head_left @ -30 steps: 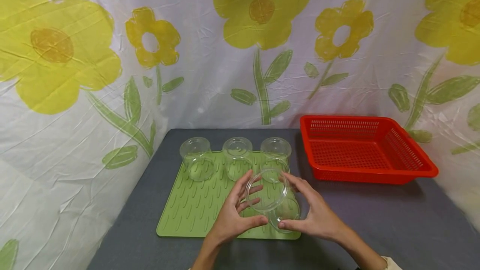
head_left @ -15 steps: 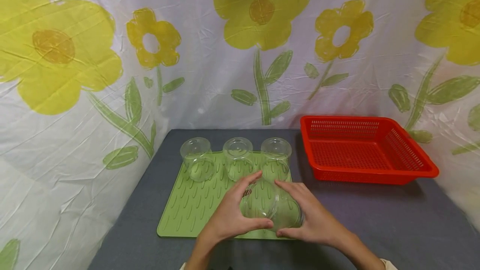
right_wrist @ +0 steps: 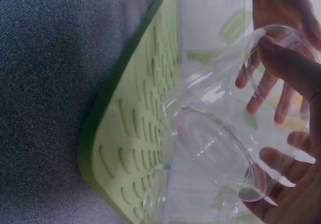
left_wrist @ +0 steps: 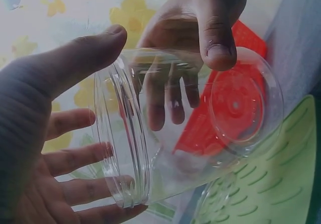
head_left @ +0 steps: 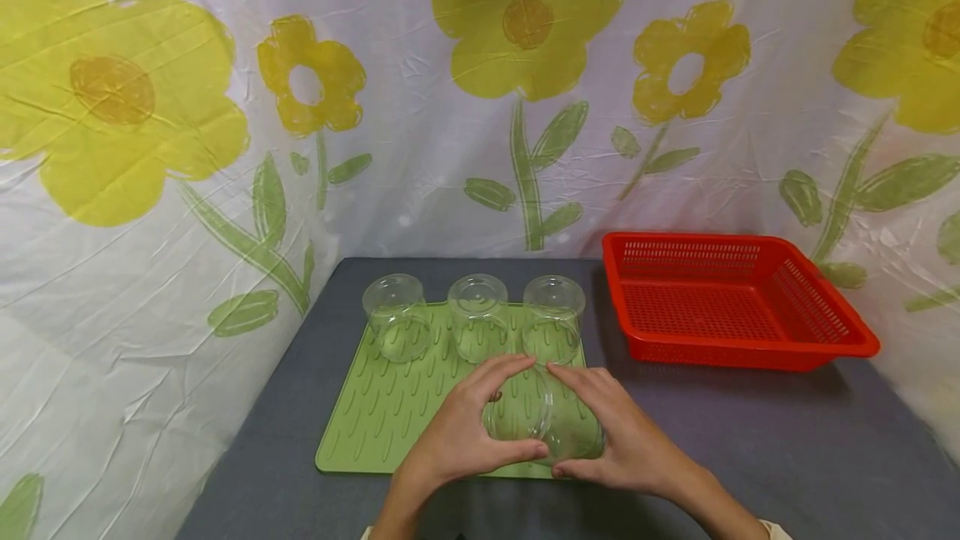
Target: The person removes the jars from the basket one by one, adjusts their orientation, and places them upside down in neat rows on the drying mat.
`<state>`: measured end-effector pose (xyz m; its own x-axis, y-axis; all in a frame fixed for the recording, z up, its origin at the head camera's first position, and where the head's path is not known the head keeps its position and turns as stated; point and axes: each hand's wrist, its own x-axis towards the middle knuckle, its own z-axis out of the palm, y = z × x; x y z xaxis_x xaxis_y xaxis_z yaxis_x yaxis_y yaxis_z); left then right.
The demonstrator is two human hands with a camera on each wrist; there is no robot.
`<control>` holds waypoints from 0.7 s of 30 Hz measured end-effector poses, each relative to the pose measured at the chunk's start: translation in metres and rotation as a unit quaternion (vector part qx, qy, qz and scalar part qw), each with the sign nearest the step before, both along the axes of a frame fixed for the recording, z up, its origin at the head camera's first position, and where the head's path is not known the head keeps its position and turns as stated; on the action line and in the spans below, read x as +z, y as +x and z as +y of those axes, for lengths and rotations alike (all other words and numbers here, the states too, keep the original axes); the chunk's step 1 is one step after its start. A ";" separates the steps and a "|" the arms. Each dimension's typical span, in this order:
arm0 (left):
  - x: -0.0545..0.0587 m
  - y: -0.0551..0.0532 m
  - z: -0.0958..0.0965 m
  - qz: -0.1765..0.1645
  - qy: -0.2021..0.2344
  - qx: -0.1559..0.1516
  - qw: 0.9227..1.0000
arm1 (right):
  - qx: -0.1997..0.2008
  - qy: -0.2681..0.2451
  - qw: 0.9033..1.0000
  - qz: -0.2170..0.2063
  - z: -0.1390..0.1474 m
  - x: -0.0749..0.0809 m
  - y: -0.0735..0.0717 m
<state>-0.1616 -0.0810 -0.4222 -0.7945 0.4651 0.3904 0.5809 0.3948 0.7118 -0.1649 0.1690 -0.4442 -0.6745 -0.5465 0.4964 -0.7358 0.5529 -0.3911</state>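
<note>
Both hands hold one clear plastic cup (head_left: 576,423) on its side, over the front right of the green ridged mat (head_left: 375,432). My left hand (head_left: 465,427) grips its rim end, thumb on the near side and fingers spread round the far side. Several ring-like ridges show at that rim in the left wrist view. Around the body towards the base is my right hand (head_left: 630,432), its thumb opposite the fingers. The cup's round base (left_wrist: 235,106) points right. Through the clear wall (right_wrist: 213,138) the left hand's fingers are visible in the right wrist view.
Three more clear cups, the left (head_left: 397,323), middle (head_left: 477,323) and right (head_left: 553,323), stand in a row along the mat's back edge. A red plastic basket (head_left: 742,348) sits on the grey tabletop (head_left: 720,432) at the back right. Behind hangs a flowered curtain (head_left: 405,148).
The held cup has turned from its mouth facing the camera to lying sideways, mouth to the left. Both hands have lowered slightly and closed in round it.
</note>
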 end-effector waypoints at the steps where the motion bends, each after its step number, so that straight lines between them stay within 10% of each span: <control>1: 0.000 0.000 0.000 0.002 0.002 0.000 1.000 | 0.000 0.001 1.000 0.001 0.000 0.000 0.000; 12: -0.008 0.003 -0.007 -0.034 0.080 0.002 0.996 | 0.011 -0.051 0.997 -0.051 0.002 0.001 0.001; 21: -0.016 0.007 -0.013 -0.038 0.149 -0.019 0.988 | 0.054 -0.170 0.976 -0.122 0.013 -0.003 -0.001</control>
<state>-0.1550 -0.0937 -0.4384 -0.8114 0.3681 0.4540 0.5310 0.1399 0.8357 -0.1661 0.1825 -0.4476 -0.7432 -0.4527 0.4927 -0.6442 0.2852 -0.7097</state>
